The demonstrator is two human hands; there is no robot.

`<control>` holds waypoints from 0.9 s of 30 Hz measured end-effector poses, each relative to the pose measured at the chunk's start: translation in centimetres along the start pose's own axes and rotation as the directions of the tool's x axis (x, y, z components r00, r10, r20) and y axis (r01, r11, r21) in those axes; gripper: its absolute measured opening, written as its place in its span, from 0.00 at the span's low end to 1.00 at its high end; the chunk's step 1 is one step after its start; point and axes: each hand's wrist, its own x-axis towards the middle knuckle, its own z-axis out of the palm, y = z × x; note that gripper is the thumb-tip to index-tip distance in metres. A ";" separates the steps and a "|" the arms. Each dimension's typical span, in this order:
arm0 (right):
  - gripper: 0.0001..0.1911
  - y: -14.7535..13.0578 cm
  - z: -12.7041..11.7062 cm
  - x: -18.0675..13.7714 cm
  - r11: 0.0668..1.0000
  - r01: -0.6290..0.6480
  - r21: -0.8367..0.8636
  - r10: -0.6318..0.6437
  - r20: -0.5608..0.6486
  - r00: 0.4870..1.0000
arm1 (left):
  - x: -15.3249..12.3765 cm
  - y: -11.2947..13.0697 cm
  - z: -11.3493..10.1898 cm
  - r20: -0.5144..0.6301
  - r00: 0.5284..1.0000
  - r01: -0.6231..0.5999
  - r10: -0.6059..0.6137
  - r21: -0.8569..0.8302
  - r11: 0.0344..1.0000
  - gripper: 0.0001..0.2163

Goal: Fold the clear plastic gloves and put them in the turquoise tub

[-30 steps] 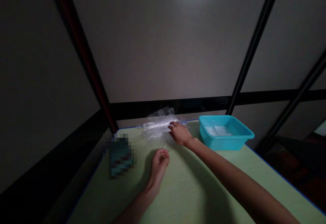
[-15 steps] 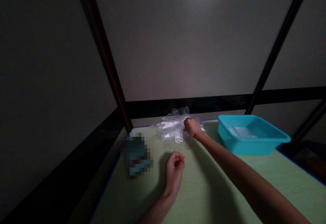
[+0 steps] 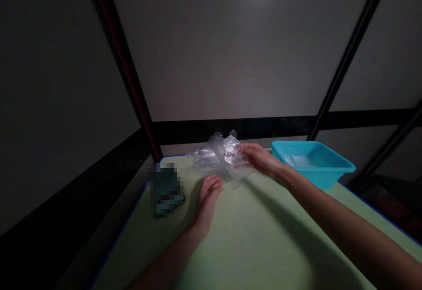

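A loose heap of clear disposable plastic gloves (image 3: 206,158) lies at the far edge of the table, thin and shiny with rounded fingertips showing. My right hand (image 3: 262,158) reaches to the heap's right side, its fingers closed on a clear plastic glove (image 3: 232,149) that is partly lifted and smeared by motion. Just in front of the heap is my left hand (image 3: 209,191), fingers loosely extended and slightly bent, with nothing visible in them. Whether its fingertips touch the hanging plastic is unclear.
A turquoise plastic basin (image 3: 325,178) stands at the right rear, with some clear material inside. A blurred-out dark green item (image 3: 166,191) lies on the left of the pale green table (image 3: 257,237). Panelled wall (image 3: 231,61) rises directly behind.
My right hand has turned from a fist over the heap and pulls a glove up. My left hand has moved forward to the heap, its fingers loosening. The view has shifted slightly.
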 end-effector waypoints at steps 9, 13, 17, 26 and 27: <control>0.06 5.0 0.7 -7.5 0.592 -0.208 0.778 0.145 0.150 0.978 | 0.4 2.9 -1.1 0.302 0.887 0.405 -0.348 -0.152 0.901 0.21; 0.06 6.7 0.9 -7.6 0.702 -0.311 0.641 0.314 0.114 0.943 | 0.2 3.0 -1.3 0.352 0.858 0.397 -0.374 0.006 0.918 0.24; 0.13 6.9 0.5 -8.2 0.807 -0.337 0.485 0.326 0.110 0.939 | 0.1 2.4 -1.3 0.273 0.920 0.213 -0.281 0.254 0.943 0.29; 0.34 8.3 -0.2 -10.6 0.913 -0.020 -0.406 0.024 0.006 1.000 | -0.4 2.4 -0.8 0.220 0.955 0.049 -0.197 0.538 0.841 0.38; 0.34 8.5 -0.1 -10.6 0.892 -0.021 -0.452 0.021 -0.005 1.000 | -0.4 2.4 -0.7 0.221 0.956 0.039 -0.193 0.556 0.830 0.38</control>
